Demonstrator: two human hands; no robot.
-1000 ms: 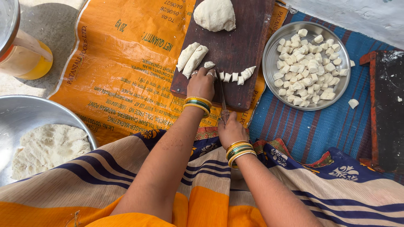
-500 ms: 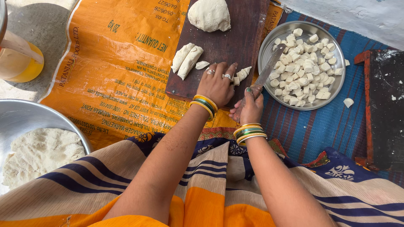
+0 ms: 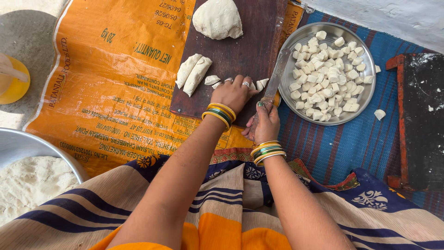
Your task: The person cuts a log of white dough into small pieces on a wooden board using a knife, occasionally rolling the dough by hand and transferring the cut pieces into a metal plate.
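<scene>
Resting on the dark wooden board [image 3: 240, 51], the left hand [image 3: 235, 92] lies palm down with its fingers curled over a few small cut dough pieces [image 3: 261, 84], covering some of them. Just to its 4 o'clock, the right hand [image 3: 263, 122] is closed around the handle of a knife [image 3: 276, 74], whose blade points toward 1 o'clock, along the board's right edge beside the steel plate [image 3: 296, 34]. That round plate, at 2 o'clock from the hands, is heaped with white dough cubes [image 3: 326, 76]; one stray cube [image 3: 379, 114] lies on the blue striped mat [image 3: 351, 143] beside it. On the board at 10 o'clock from the left hand lie two dough logs [image 3: 192, 74] side by side, and a large dough lump [image 3: 217, 19] sits at 12 o'clock. Under the board spreads an orange printed sack [image 3: 115, 78], flat, with dark lettering. At 8 o'clock a steel bowl [image 3: 27, 143] holds flour-like dough; a yellow-filled container [image 3: 11, 81] stands at 9 o'clock. A dark red-edged board [image 3: 423, 120] lies at 3 o'clock.
</scene>
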